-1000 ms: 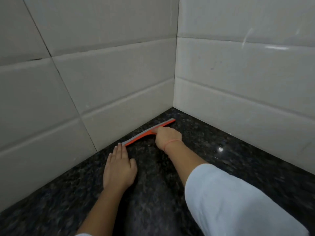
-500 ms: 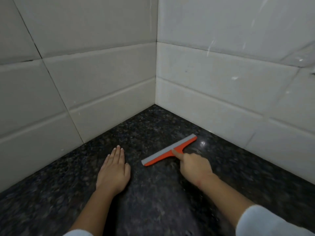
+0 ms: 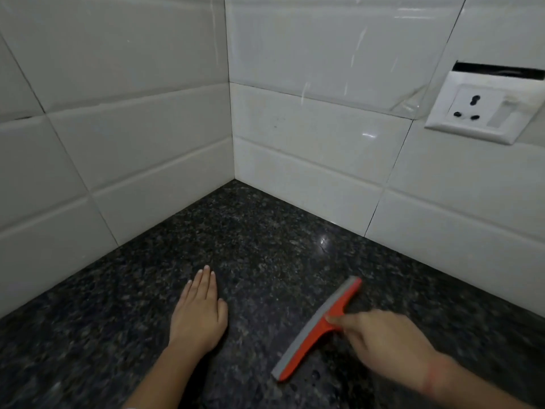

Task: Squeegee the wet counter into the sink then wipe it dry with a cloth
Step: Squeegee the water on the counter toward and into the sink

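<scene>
An orange squeegee (image 3: 318,329) with a grey rubber blade lies edge-down on the dark speckled granite counter (image 3: 259,249), slanting from lower left to upper right. My right hand (image 3: 386,343) grips its short handle, with the forefinger stretched along the handle toward the blade. My left hand (image 3: 199,314) rests flat on the counter, palm down and fingers together, to the left of the squeegee and apart from it. No sink and no cloth are in view.
White tiled walls meet in a corner (image 3: 233,178) at the back of the counter. A white wall socket (image 3: 483,110) sits on the right wall above the counter, with a dark gap over it.
My right hand has drawn the squeegee away from the left wall, out across the counter to the right and toward me. My left hand has stayed flat in place.
</scene>
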